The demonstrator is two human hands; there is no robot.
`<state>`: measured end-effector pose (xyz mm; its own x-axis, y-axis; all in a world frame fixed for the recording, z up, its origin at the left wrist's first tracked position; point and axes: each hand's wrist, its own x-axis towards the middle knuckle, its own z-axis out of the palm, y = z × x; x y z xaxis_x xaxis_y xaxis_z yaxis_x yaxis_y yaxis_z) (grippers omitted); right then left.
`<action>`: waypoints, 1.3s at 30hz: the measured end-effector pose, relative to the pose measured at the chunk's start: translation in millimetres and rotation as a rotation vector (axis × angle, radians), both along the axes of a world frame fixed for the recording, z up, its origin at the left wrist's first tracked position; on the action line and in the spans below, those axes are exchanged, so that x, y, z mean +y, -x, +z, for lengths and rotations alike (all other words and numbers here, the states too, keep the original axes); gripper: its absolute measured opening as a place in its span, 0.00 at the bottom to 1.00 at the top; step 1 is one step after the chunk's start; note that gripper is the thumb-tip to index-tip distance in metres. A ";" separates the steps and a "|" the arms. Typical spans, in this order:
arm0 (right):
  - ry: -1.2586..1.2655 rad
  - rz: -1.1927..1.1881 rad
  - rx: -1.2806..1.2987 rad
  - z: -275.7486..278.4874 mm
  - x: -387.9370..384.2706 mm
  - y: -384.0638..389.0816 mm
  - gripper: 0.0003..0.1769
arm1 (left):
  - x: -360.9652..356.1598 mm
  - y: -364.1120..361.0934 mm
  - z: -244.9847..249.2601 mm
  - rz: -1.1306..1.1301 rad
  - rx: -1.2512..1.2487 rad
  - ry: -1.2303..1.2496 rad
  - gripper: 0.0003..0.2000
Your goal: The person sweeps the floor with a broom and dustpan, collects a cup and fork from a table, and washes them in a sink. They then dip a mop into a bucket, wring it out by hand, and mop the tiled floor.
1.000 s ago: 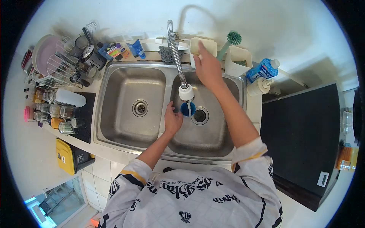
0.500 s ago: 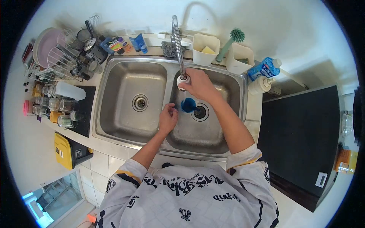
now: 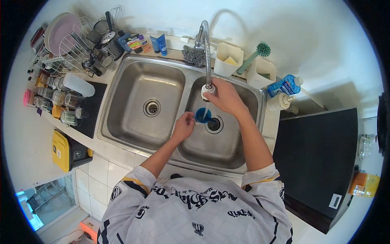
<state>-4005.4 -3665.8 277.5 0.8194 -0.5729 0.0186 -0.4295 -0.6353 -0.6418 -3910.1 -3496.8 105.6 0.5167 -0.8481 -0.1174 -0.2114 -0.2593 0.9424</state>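
Observation:
Water runs from the white tap head (image 3: pixel 208 91) at the end of a coiled metal spout (image 3: pixel 206 53). Around that tap head my right hand (image 3: pixel 225 96) is closed, above the right basin. Below it a small blue cup (image 3: pixel 202 115) catches the stream beside the drain (image 3: pixel 214 123). My left hand (image 3: pixel 185 125) has its fingers closed at the cup's left edge, near the divider between the basins; a handle is hidden there, if there is one.
The left basin (image 3: pixel 142 101) has its own drain. Behind the sink stand a grey scrubber (image 3: pixel 193 56), two white holders (image 3: pixel 228 59), a green brush (image 3: pixel 263 49) and bottles (image 3: pixel 285 85). A dish rack (image 3: pixel 65 53) and glasses (image 3: pixel 70 117) are on the left.
Water now runs into the cup, where no stream showed before. My left hand's fingers have closed at the cup. The whole view has shifted and turned slightly.

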 end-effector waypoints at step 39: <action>-0.109 -0.456 0.161 -130.6 31.9 -15.4 0.16 | -91.6 14.6 -0.3 0.248 1.473 0.117 0.10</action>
<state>-3990.1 -3633.9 146.8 0.4725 -0.8652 -0.1676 -0.7469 -0.2923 -0.5972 -3924.7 -3588.3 105.3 0.1273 -0.8001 -0.5862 0.9574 -0.0553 0.2834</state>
